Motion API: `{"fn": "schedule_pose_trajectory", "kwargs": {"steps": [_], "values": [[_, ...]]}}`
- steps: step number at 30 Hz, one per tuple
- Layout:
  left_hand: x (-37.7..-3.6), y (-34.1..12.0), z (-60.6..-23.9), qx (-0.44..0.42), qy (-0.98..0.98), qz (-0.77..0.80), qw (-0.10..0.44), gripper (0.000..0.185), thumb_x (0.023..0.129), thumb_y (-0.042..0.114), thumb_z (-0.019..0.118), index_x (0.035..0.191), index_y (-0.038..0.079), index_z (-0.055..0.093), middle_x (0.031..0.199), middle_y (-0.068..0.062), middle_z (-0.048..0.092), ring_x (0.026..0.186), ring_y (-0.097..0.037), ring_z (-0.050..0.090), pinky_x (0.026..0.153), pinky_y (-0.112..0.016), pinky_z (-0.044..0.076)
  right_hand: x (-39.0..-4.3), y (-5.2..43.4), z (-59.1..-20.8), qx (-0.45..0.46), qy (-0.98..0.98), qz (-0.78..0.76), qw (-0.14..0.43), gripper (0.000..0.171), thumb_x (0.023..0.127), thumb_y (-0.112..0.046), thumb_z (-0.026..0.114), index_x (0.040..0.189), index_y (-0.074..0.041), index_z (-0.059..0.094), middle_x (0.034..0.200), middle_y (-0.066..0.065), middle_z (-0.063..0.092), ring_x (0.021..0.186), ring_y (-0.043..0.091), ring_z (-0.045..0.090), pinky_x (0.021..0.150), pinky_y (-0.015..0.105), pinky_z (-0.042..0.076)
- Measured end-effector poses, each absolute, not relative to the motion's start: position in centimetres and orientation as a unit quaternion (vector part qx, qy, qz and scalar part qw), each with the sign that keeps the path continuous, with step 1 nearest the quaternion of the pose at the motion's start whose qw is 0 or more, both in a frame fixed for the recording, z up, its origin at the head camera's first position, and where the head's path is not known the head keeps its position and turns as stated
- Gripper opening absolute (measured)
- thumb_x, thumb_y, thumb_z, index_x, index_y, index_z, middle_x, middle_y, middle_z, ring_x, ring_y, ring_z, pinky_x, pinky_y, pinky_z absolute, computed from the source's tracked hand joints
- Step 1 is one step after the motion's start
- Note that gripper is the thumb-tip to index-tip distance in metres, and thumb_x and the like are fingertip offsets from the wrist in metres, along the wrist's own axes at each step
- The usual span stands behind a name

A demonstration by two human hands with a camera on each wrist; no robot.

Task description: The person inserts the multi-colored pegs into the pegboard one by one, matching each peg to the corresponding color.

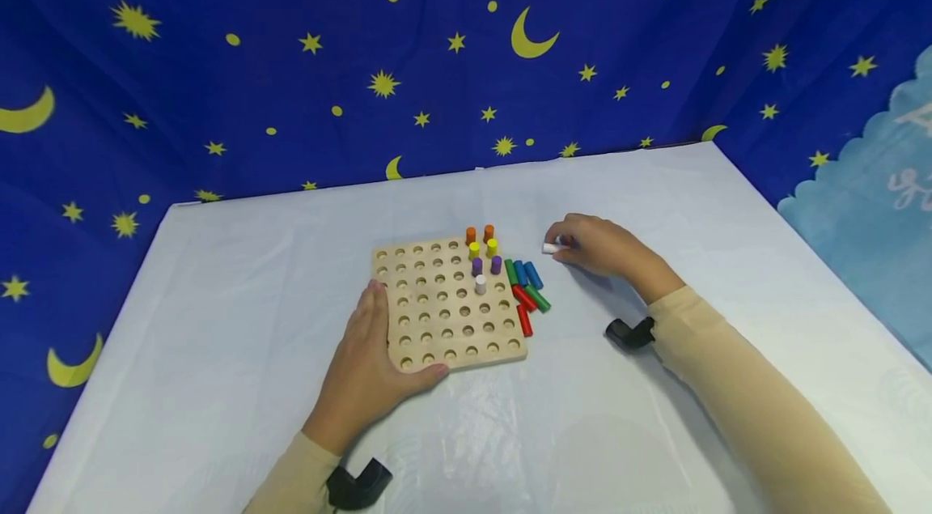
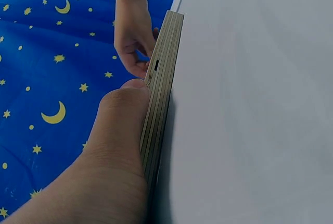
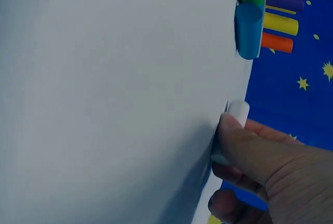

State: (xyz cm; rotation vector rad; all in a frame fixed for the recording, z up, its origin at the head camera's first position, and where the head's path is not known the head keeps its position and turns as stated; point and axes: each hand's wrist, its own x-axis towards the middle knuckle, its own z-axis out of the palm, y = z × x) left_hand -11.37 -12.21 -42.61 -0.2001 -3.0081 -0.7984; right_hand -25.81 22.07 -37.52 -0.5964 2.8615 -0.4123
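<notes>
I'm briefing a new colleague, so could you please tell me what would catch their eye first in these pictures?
Probably the wooden pegboard mid-table, with orange, yellow, purple and white pegs standing at its far right corner. Loose pegs in green, blue and red lie just off its right edge. The left hand rests on the board's near left corner, while the right hand pinches a white peg on the table to the right.

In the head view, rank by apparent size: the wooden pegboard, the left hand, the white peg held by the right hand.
1. Wooden pegboard, clearly largest.
2. Left hand, smaller, though closer to the camera.
3. White peg pinched by the right hand, by far smallest.
</notes>
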Motion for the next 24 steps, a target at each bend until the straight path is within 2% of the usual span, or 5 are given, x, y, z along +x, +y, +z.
{"fn": "schedule_pose_trajectory", "kwargs": {"steps": [7, 14, 18, 24], "values": [[-11.3, -12.2, -42.6, -0.062, -0.964, -0.259, 0.009, 0.144, 0.062, 0.090, 0.063, 0.159, 0.007, -0.002, 0.168, -0.014, 0.000, 0.155, -0.035, 0.008, 0.122, -0.054, 0.022, -24.9, 22.5, -37.5, -0.243, 0.956, -0.136, 0.092, 0.020, 0.092, -0.014, 0.070, 0.112, -0.018, 0.072, 0.108, 0.001, 0.068, 0.103, 0.020, 0.064, 0.096, 0.046, 0.053], [-11.2, -12.2, -42.6, -0.065, -0.963, -0.262, 0.012, 0.143, 0.063, 0.088, 0.064, 0.159, 0.005, 0.000, 0.168, -0.015, 0.001, 0.155, -0.036, 0.009, 0.122, -0.055, 0.023, -24.0, 22.7, -37.5, -0.246, 0.953, -0.152, 0.094, 0.017, 0.091, -0.014, 0.072, 0.108, -0.016, 0.073, 0.105, -0.002, 0.069, 0.105, 0.019, 0.064, 0.097, 0.045, 0.053], [-11.2, -12.2, -42.6, -0.067, -0.963, -0.260, 0.014, 0.142, 0.063, 0.088, 0.064, 0.159, 0.005, 0.001, 0.168, -0.015, 0.001, 0.155, -0.036, 0.009, 0.122, -0.055, 0.022, -23.8, 22.8, -37.6, -0.245, 0.947, -0.178, 0.106, 0.017, 0.090, -0.016, 0.073, 0.107, -0.015, 0.069, 0.099, -0.002, 0.067, 0.094, 0.017, 0.061, 0.088, 0.039, 0.053], [-11.3, -12.2, -42.7, -0.067, -0.964, -0.257, 0.013, 0.142, 0.063, 0.089, 0.063, 0.159, 0.005, 0.000, 0.168, -0.014, 0.000, 0.155, -0.035, 0.009, 0.122, -0.055, 0.022, -23.3, 22.6, -37.5, -0.246, 0.935, -0.229, 0.113, 0.019, 0.087, -0.019, 0.076, 0.099, -0.015, 0.062, 0.085, -0.001, 0.060, 0.075, 0.014, 0.052, 0.069, 0.030, 0.045]]}}
